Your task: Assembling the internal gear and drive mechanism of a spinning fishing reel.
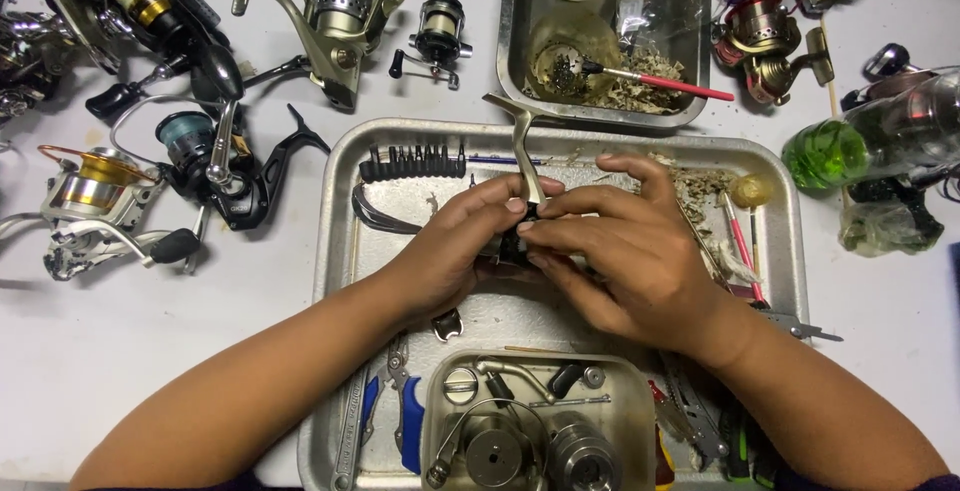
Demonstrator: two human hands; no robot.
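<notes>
both hands, left hand [455,241] and right hand [625,256], are clamping together on a reel body [527,166] over the metal tray [340,251], mid-disassembly; the next move is calling for a steady grip.

One camera sits on the person's head and looks almost straight down onto the white table [120,351], close enough that both forearms enter from the bottom edge. The metal tray [335,251] fills the middle of the view, with the left hand [455,246] and right hand [620,251] meeting at its centre. A second tray [515,31] runs off the top edge. No other view exists to overlap with it.
</notes>
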